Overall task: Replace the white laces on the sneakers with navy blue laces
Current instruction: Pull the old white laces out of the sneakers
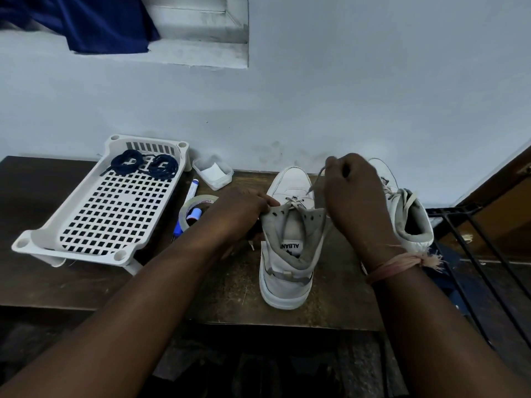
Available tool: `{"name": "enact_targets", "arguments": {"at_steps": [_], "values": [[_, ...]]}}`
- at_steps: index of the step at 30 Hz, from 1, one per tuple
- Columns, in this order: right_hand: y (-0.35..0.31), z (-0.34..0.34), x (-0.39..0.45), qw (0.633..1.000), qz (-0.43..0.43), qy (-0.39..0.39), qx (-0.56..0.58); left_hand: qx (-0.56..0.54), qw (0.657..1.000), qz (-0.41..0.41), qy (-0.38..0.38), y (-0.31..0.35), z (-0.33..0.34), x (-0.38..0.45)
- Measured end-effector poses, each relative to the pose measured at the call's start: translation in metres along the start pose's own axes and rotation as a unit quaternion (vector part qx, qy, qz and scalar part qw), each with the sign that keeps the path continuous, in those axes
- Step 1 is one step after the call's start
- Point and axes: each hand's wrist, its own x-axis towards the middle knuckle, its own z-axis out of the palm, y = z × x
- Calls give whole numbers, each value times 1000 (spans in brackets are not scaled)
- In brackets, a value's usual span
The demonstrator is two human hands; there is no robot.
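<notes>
Near sneaker (287,254): white, high-cut, upright on the dark wooden table (230,291), heel toward the camera, toe toward the wall; tongue label partly legible; upper eyelets empty, collar flaps spread open; white lace (296,203) threaded only through the lowest eyelets near the toe, one free end rising to the right, another end hanging off the left side near the table. Second sneaker (408,216): white, just beside the first on its right, partly hidden, its own white lace loose over the opening. Navy blue laces (143,165): two coiled bundles, side by side, at the far end of the white perforated tray (94,222), well apart from the sneakers.
</notes>
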Motion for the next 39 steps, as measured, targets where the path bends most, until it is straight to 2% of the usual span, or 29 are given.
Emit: {"name": "enact_targets", "arguments": {"at_steps": [3, 7, 10, 14, 16, 22, 29, 34, 39], "values": [[6, -3, 1, 1000, 21, -4, 0, 4, 1000, 12, 1, -1, 1, 0], [18, 2, 0, 992, 71, -82, -64, 2, 1000, 23, 15, -6, 5, 0], [14, 9, -5, 983, 106, -130, -69, 7, 998, 47, 47, -10, 11, 5], [5, 12, -16, 981, 36, -117, -148, 24, 994, 84, 65, -12, 23, 9], [7, 16, -23, 979, 34, -142, -144, 55, 992, 84, 70, -15, 30, 12], [29, 19, -14, 979, 67, -127, -142, 178, 974, 114, 82, -18, 17, 18], [45, 6, -7, 979, 106, -164, -53, 226, 962, 125, 89, -21, -1, 22], [47, 5, -10, 976, 113, -185, -16, 303, 930, 198, 64, -21, 4, 21], [41, 6, -11, 977, 96, -189, -20, 395, 856, 334, 19, -14, 14, 21]]}}
